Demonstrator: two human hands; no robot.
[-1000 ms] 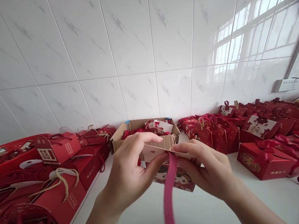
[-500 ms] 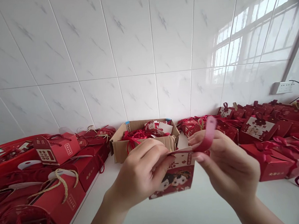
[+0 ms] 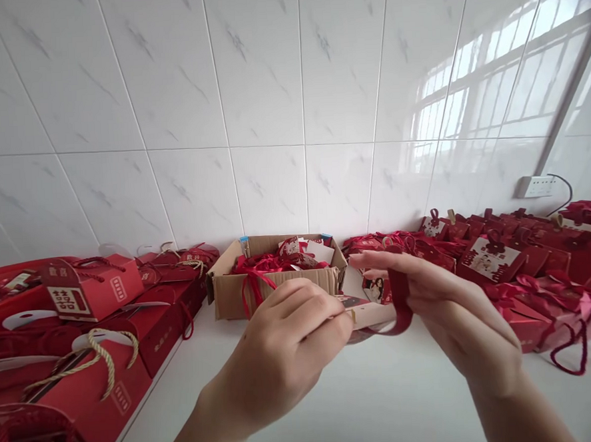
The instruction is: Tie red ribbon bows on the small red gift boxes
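My left hand is closed in a pinch on a small cream-and-red gift box, which hangs above the white table. The box is seen nearly edge-on, and its near left part is hidden by my fingers. A dark red strap runs out from the box and curves upward at its right. My right hand has its fingers stretched out to the left, with the strap's upper end tucked under the forefinger. Its thumb is mostly hidden behind the strap.
A cardboard carton of red ribbons and cards stands by the tiled wall. Red gift boxes with cord handles line the left, beside a red basin. More red boxes crowd the right, below a wall socket.
The gift box has tipped, so its printed cartoon face no longer faces me. My right hand has straightened its fingers and moved over the strap, bending it upward. The view has shifted slightly.
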